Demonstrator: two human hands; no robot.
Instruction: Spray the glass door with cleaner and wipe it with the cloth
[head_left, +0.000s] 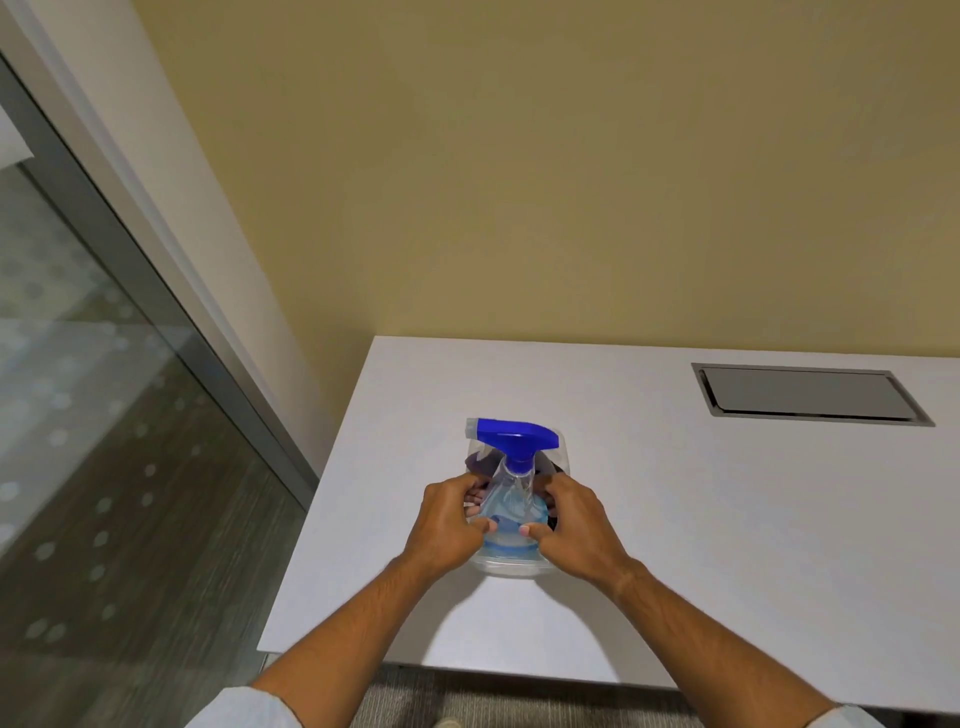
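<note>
A clear spray bottle (511, 499) with a blue trigger head (514, 434) and pale blue liquid stands inside a clear plastic container (511, 567) on the white table (727, 545). A dark cloth (477, 461) lies bunched in the container behind the bottle, mostly hidden. My left hand (449, 525) and my right hand (579, 522) clasp the container from either side, thumbs on its near wall and fingers curled over the rim next to the bottle. The glass door (78, 415) with its grey metal frame fills the left of the view.
A grey metal cable hatch (810, 396) is set flush in the table at the back right. A yellow wall (571, 182) rises behind the table. Carpet shows below the table's near edge. The table's left corner stands close to the door frame (171, 332).
</note>
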